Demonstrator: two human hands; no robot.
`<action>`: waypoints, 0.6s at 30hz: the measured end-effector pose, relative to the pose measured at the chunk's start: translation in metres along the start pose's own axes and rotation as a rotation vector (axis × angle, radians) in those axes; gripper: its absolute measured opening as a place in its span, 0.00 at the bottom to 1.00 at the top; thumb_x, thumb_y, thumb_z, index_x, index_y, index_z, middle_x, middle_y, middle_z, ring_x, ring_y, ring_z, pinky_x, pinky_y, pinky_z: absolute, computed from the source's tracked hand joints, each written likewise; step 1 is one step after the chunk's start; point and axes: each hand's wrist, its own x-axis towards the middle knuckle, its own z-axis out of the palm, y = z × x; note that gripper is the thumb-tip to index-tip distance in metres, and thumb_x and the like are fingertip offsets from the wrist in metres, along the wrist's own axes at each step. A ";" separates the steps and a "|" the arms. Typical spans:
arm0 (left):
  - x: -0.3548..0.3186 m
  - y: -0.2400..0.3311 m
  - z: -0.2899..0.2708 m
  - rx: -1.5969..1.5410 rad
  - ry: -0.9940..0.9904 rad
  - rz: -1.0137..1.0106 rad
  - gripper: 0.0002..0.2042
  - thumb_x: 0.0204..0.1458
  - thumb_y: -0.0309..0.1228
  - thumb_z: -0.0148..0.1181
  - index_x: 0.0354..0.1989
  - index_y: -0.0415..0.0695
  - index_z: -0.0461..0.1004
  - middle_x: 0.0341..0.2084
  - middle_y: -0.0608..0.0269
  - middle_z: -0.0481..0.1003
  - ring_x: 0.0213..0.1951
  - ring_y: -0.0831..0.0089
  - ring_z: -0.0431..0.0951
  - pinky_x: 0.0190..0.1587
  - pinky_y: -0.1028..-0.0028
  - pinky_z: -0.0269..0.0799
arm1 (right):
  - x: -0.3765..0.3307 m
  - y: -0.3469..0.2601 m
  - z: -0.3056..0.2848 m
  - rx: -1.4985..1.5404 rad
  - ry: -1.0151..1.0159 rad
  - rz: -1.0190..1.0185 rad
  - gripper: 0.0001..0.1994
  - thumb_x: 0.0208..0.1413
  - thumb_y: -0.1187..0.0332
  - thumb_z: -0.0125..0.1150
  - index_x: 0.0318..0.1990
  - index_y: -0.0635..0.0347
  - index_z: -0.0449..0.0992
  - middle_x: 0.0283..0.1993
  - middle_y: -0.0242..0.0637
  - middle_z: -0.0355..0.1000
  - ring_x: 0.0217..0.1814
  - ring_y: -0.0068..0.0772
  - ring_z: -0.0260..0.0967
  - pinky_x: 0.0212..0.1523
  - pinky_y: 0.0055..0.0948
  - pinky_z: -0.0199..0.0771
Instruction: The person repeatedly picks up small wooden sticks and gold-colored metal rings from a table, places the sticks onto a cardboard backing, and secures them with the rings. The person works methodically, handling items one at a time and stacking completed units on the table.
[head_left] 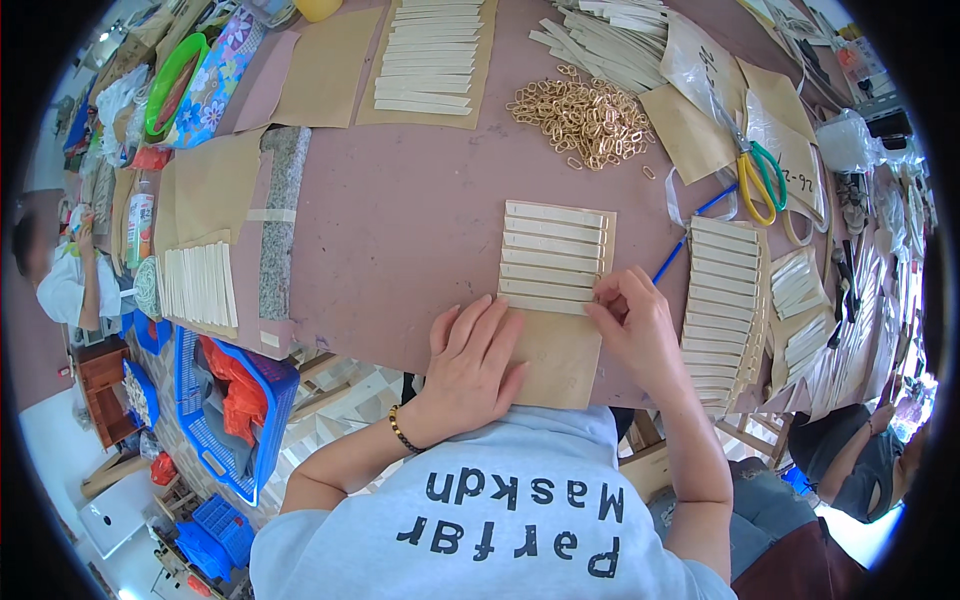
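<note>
A brown card (pixel 556 362) lies at the table's front edge, its far half covered by a row of cream strips (pixel 553 258) with small gold pieces along their right ends. My left hand (pixel 468 362) rests on the card's left side, fingers stretched out and holding nothing. At the card's right edge, the thumb and fingers of my right hand (pixel 640 325) are pinched together at the end of the nearest strip. My fingers partly hide that end.
Beyond the card is a heap of gold oval rings (pixel 590 120). To the right lie another card of strips (pixel 718 300), a blue pen (pixel 672 260) and scissors (pixel 762 180). Stacked strips (pixel 198 285) sit at the left, above a blue basket (pixel 262 440). Other people are at both sides.
</note>
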 end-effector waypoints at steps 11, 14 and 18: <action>0.044 0.013 0.029 0.021 -0.121 0.121 0.37 0.52 0.45 0.58 0.64 0.31 0.58 0.67 0.44 0.53 0.70 0.51 0.48 0.68 0.48 0.41 | -0.012 0.009 0.016 -0.543 0.192 -0.377 0.18 0.48 0.72 0.64 0.50 0.57 0.77 0.54 0.39 0.65 0.43 0.37 0.66 0.42 0.35 0.71; 0.044 0.013 0.030 0.041 -0.152 0.123 0.38 0.52 0.46 0.57 0.65 0.31 0.57 0.68 0.44 0.52 0.71 0.51 0.48 0.69 0.47 0.39 | -0.013 0.013 0.020 -0.637 0.216 -0.405 0.19 0.46 0.71 0.63 0.49 0.56 0.77 0.57 0.39 0.65 0.44 0.36 0.66 0.42 0.35 0.68; 0.045 0.015 0.029 0.093 -0.187 0.119 0.39 0.53 0.48 0.56 0.65 0.31 0.56 0.68 0.42 0.52 0.71 0.50 0.47 0.69 0.47 0.38 | -0.015 0.017 0.021 -0.704 0.234 -0.437 0.20 0.45 0.68 0.61 0.49 0.57 0.76 0.59 0.39 0.64 0.46 0.35 0.66 0.41 0.34 0.65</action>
